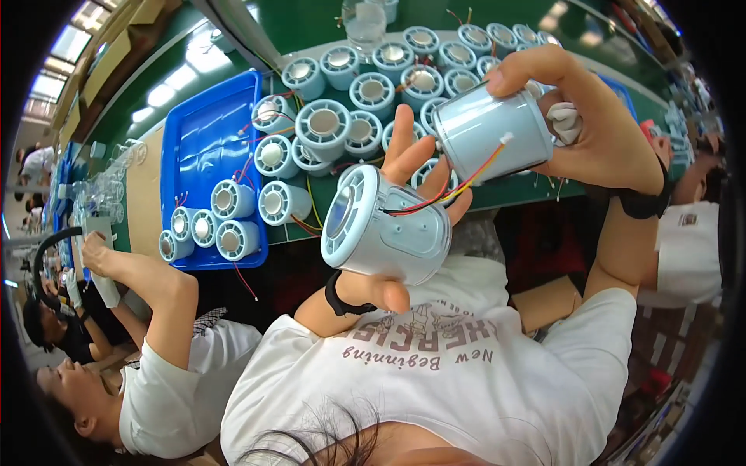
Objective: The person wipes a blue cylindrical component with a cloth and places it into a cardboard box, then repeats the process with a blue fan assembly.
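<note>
Tilted in my left hand [371, 289] is a light-blue cylindrical housing [404, 241]. Its spoked ring end with a silver disc faces left, and red, black and yellow wires come out of its side. My left fingers spread behind it, with the thumb below. Up and to the right, my right hand [610, 136] grips a second light-blue cylindrical housing [493, 132] by its far side and right end. A small white plug tips the wires in front of this housing. White wrapping [565, 123] covers a right fingertip. The two housings are close together; whether they touch is unclear.
Many similar housings [371, 92] stand across the green table [311, 225]. A blue tray [210, 147] at the left holds several more. A clear plastic container [364, 23] is at the back. A co-worker's arm [148, 276] reaches in at the left; another person sits at the right.
</note>
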A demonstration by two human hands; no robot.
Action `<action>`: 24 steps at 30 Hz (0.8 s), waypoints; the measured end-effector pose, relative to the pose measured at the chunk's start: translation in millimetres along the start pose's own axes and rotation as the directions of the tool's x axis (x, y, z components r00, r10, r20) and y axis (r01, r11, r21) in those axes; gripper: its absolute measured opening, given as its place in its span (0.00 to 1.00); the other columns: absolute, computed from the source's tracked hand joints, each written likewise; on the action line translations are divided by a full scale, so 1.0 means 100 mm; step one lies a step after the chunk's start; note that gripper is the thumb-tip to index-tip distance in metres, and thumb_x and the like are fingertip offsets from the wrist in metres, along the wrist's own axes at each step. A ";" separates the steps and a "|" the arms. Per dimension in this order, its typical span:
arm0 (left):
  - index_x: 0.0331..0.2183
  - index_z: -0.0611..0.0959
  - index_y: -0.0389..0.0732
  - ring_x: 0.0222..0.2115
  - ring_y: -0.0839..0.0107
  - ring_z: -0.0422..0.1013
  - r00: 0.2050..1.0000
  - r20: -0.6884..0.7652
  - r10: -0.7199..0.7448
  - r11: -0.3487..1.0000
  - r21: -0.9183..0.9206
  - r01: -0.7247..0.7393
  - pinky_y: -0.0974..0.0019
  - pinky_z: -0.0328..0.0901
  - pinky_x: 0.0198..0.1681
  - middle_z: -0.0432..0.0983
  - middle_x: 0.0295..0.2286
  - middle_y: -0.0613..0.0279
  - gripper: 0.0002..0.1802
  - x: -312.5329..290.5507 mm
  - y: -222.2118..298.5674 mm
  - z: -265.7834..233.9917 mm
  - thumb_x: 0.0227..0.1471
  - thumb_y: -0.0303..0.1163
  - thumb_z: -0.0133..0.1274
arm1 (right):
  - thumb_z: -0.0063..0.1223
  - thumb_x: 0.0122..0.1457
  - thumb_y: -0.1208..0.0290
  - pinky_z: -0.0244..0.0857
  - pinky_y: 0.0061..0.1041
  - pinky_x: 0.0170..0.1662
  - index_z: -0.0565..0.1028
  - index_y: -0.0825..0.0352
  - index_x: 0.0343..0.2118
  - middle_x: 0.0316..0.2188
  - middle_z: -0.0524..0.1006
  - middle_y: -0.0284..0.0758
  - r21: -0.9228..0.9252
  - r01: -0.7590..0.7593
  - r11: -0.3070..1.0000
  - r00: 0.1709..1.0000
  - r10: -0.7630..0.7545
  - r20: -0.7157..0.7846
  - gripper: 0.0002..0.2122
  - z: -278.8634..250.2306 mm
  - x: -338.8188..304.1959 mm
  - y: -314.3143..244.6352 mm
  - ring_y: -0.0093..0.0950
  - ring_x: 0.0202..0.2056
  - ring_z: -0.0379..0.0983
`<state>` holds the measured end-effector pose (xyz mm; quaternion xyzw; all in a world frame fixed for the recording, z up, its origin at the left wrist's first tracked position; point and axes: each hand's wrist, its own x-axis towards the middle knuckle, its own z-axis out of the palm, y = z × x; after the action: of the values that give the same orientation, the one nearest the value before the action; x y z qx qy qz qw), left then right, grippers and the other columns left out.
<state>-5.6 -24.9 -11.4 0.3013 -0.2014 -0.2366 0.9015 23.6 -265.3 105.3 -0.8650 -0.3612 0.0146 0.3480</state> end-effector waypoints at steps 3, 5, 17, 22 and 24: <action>0.65 0.49 0.45 0.65 0.46 0.38 0.994 0.079 -0.070 0.997 -0.032 0.073 0.34 0.49 0.61 0.32 0.66 0.63 0.71 -0.02 -0.01 0.07 0.27 0.59 0.71 | 0.65 0.40 0.83 0.68 0.25 0.46 0.66 0.66 0.52 0.50 0.69 0.35 -0.009 -0.051 0.999 0.999 0.051 -0.005 0.32 0.11 -0.24 -0.06 0.28 0.53 0.67; 0.65 0.48 0.45 0.65 0.46 0.38 0.989 0.092 -0.115 0.991 -0.053 0.120 0.34 0.49 0.61 0.32 0.66 0.63 0.71 -0.08 -0.04 0.09 0.28 0.59 0.71 | 0.66 0.41 0.83 0.69 0.27 0.47 0.67 0.65 0.51 0.51 0.69 0.37 0.062 -0.008 0.998 0.998 0.012 -0.069 0.31 0.20 -0.36 -0.01 0.30 0.53 0.67; 0.64 0.54 0.45 0.64 0.38 0.37 0.973 0.225 -0.052 0.987 0.163 0.015 0.31 0.54 0.57 0.34 0.65 0.45 0.59 -0.18 -0.32 0.18 0.38 0.56 0.67 | 0.61 0.47 0.86 0.69 0.30 0.47 0.67 0.56 0.47 0.52 0.70 0.43 -0.185 -0.160 0.970 0.926 0.082 -0.369 0.26 0.80 -1.61 -0.44 0.36 0.49 0.72; 0.62 0.58 0.43 0.63 0.42 0.44 0.933 0.350 -0.084 0.979 0.203 0.012 0.32 0.51 0.59 0.46 0.63 0.49 0.56 -0.07 -0.65 0.25 0.39 0.54 0.67 | 0.57 0.41 0.90 0.70 0.27 0.42 0.69 0.57 0.47 0.45 0.75 0.38 -0.167 -0.806 0.568 0.478 0.458 -0.749 0.28 1.42 -2.67 -1.58 0.37 0.44 0.74; 0.62 0.58 0.41 0.62 0.45 0.49 0.925 0.379 -0.011 0.968 0.235 -0.085 0.32 0.50 0.60 0.53 0.61 0.52 0.55 -0.08 -0.77 0.23 0.39 0.52 0.67 | 0.58 0.43 0.88 0.69 0.30 0.42 0.68 0.58 0.48 0.44 0.75 0.41 0.209 -0.974 0.083 -0.124 0.577 -0.807 0.28 1.74 -3.02 -1.97 0.40 0.44 0.74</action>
<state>-47.6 -85.0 -45.1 0.3564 -0.4043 -0.2460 0.8056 -369.0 -256.0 26.0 -0.8510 0.4610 -0.2101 0.1384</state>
